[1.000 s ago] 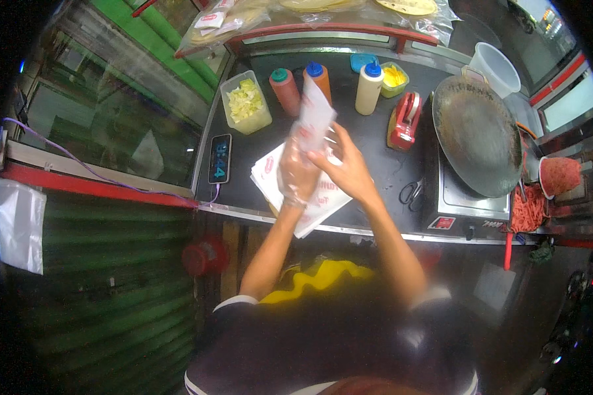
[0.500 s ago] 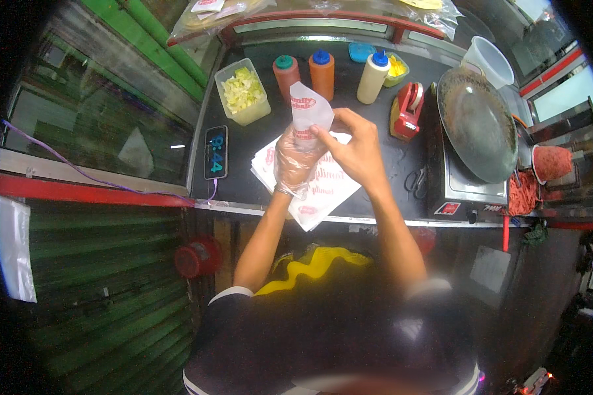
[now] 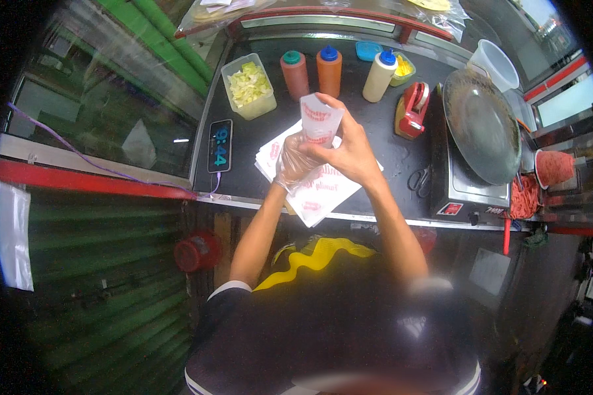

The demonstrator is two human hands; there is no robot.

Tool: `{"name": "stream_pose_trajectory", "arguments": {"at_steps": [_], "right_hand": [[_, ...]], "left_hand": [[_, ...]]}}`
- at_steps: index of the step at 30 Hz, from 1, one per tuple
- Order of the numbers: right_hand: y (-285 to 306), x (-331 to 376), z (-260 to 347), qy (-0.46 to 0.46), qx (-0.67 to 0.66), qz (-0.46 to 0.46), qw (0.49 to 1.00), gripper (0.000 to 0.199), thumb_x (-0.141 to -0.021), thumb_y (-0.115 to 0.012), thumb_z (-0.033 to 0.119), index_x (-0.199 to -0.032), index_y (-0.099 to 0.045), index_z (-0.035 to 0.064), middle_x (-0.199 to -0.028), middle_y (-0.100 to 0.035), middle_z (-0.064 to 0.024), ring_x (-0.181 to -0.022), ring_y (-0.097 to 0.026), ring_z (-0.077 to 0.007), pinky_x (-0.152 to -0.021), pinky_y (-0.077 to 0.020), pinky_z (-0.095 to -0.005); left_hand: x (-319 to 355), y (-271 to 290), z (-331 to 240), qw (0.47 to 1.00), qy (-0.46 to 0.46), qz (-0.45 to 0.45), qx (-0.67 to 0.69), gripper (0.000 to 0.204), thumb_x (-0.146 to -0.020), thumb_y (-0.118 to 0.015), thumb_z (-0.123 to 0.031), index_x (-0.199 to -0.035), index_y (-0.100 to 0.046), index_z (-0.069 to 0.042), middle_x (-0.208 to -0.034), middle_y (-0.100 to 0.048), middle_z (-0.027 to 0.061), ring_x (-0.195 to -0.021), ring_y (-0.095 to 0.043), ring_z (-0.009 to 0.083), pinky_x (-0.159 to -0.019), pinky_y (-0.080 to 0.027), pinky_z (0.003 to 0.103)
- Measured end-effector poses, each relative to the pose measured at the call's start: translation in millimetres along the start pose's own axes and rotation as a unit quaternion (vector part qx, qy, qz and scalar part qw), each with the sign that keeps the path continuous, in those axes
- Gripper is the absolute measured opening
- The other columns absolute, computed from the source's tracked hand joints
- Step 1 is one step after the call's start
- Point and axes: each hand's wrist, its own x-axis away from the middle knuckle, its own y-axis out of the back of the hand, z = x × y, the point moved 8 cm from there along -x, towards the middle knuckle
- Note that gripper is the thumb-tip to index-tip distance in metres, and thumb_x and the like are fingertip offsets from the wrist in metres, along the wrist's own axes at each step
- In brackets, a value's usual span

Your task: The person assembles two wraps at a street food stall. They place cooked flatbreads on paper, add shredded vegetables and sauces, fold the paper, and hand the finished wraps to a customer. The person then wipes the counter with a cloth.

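Head view showed me left hand and right hand clamped on folded paper, seemingly to steady it above near sheets.

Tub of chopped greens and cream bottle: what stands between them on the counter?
In the head view, a red bottle and an orange bottle stand there.

The folded white paper wrapper bears red print. One cylindrical orange plastic bottle has a blue cap.
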Motion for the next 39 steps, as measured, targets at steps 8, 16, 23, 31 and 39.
{"name": "stream_pose_trajectory", "arguments": {"at_steps": [8,16,23,31,39], "right_hand": [[6.3,2.4,11.1,0.054,0.097,0.022,0.994,0.046,-0.089,-0.087,0.013,-0.134,-0.078,0.0055,-0.122,-0.082,-0.0135,-0.117,-0.078,-0.0237,-0.102,-0.0591,-0.0385],[26.0,-40.1,7.1,0.018,0.149,-0.006,0.989,0.028,-0.103,-0.082,0.028,-0.109,-0.087,0.001,-0.094,-0.082,-0.0092,-0.087,-0.075,-0.0153,-0.081,-0.0573,-0.0344],[57.3,-36.4,9.9,-0.019,0.184,0.024,0.982,0.033,-0.1,-0.085,0.032,-0.099,-0.088,-0.0002,-0.08,-0.079,-0.0066,-0.069,-0.065,-0.0116,-0.065,-0.0521,-0.0332],[14.5,100.7,-107.8,-0.182,0.036,0.015,0.982,0.033,-0.104,-0.08,0.029,-0.089,-0.08,0.0002,-0.072,-0.07,-0.0042,-0.07,-0.059,-0.0115,-0.066,-0.0487,-0.0359],[24.4,125.8,-171.6,-0.231,0.019,-0.076,0.97,0.02,-0.108,-0.074,0.02,-0.104,-0.076,-0.0002,-0.081,-0.07,-0.0001,-0.074,-0.06,-0.008,-0.066,-0.0499,-0.0319]], "left_hand": [[13.0,4.4,-26.3,0.996,-0.032,-0.07,0.037,0.035,-0.09,-0.093,-0.006,-0.121,-0.079,-0.002,-0.114,-0.083,0.0062,-0.104,-0.076,0.0151,-0.09,-0.061,0.034],[-31.9,52.1,-86.1,0.978,-0.059,-0.106,-0.17,0.018,-0.096,-0.088,-0.009,-0.111,-0.088,0.001,-0.101,-0.087,0.0105,-0.091,-0.078,0.0112,-0.081,-0.061,0.03],[-45.4,48.2,-103.6,0.994,0.01,-0.037,-0.104,0.018,-0.099,-0.086,-0.013,-0.11,-0.088,0.001,-0.097,-0.087,0.0094,-0.082,-0.077,0.0095,-0.072,-0.059,0.028],[95.6,15.6,-7.8,0.97,0.228,-0.049,-0.071,0.026,-0.099,-0.086,-0.015,-0.115,-0.085,0.005,-0.092,-0.083,0.007,-0.073,-0.076,0.0131,-0.067,-0.058,0.03],[149.0,11.9,57.0,0.939,0.291,-0.178,-0.029,0.02,-0.105,-0.082,-0.014,-0.114,-0.084,0.004,-0.091,-0.08,0.006,-0.075,-0.073,0.0118,-0.065,-0.056,0.026]]}}
